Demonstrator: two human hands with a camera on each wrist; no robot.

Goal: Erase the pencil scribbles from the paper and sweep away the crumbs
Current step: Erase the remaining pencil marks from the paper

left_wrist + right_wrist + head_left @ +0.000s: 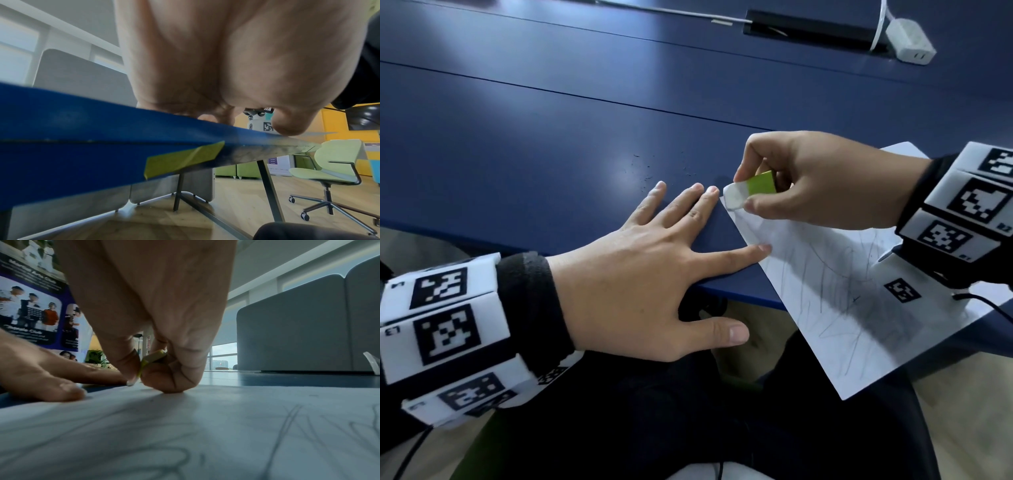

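A white sheet of paper (835, 305) covered in grey pencil scribbles lies at the near right edge of the blue table (551, 137), part of it hanging over the edge. My right hand (801, 181) pinches a white eraser with a green sleeve (750, 190) and holds its white end at the paper's far left corner. My left hand (654, 274) lies flat on the table with fingers spread, its index fingertip (763, 248) on the paper's left edge. The right wrist view shows the eraser (152, 360) between thumb and fingers just above the paper (185, 434). Dark crumbs (650, 168) speckle the table beyond my left fingers.
A white power adapter (909, 41) with its cable sits by a black cable slot (808, 29) at the far right of the table. A yellow-green tape strip (183, 158) is stuck under the table's front edge. A light green office chair (329, 170) stands on the wooden floor.
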